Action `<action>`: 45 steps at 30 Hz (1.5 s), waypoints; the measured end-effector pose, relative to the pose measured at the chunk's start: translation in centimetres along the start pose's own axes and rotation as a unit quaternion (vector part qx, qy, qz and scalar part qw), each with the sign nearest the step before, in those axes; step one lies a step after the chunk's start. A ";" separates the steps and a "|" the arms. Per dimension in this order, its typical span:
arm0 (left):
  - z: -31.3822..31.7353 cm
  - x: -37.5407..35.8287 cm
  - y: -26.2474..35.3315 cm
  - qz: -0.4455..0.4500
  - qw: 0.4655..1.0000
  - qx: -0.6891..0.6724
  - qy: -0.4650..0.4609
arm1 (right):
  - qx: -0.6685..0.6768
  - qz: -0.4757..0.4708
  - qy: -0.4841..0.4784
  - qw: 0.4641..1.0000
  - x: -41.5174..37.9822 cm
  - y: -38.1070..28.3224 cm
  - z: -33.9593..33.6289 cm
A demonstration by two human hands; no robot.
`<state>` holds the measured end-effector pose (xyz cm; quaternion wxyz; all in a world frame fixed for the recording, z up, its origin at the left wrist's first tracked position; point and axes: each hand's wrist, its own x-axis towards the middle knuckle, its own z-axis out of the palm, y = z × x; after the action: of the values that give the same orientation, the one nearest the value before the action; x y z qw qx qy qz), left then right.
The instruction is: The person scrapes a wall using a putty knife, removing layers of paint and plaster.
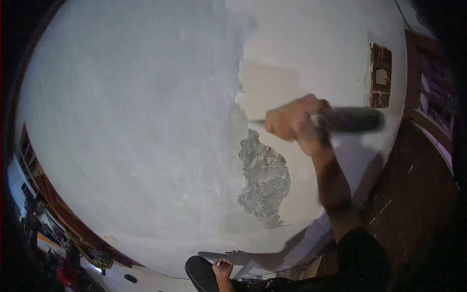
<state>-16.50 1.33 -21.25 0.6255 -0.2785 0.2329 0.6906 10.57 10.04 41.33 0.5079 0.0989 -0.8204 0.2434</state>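
My right hand (296, 121) is closed around a dark, motion-blurred tool (356, 120), which sticks out to the right of the fist. A thin point shows on the fist's left side, close to the wall. Below and left of this hand, a rough grey patch (265, 180) of bare surface breaks the cream-coloured area. A smooth grey-white coat (146, 107) covers the wall's left part, with an uneven edge. Low in the view, my left hand (223, 266) is beside a dark-clothed knee (200, 273), its fingers curled in with nothing seen in them.
A brown switch board (381, 75) is mounted on the wall at the upper right. Beyond it stands a dark brown door (408, 180). Assorted objects lie at the lower left, near a brown wooden edge (73, 221). A small dark object (130, 278) is on the floor.
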 end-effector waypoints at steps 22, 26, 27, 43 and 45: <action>-2.6 1.9 -2.6 0.119 0.885 0.438 0.105 | 0.007 -0.016 -0.044 0.999 1.8 -1.5 0.9; -2.1 0.9 -2.4 0.128 0.877 0.450 0.111 | -0.084 0.126 0.004 0.988 0.2 2.5 -0.5; -2.0 0.5 -2.2 0.124 0.882 0.444 0.096 | -0.098 0.169 -0.010 0.981 -0.3 2.3 -0.5; -3.2 1.7 -2.2 0.130 0.844 0.510 0.105 | 0.097 -0.040 -0.030 0.994 1.3 -2.6 -0.2; -3.3 1.6 -2.2 0.130 0.840 0.517 0.101 | 0.170 -0.073 0.018 0.983 1.4 -3.8 0.2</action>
<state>-14.06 0.50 -24.71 0.5558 0.0503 0.6520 0.5132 11.26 6.78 43.65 0.5148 0.2389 -0.7482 0.3436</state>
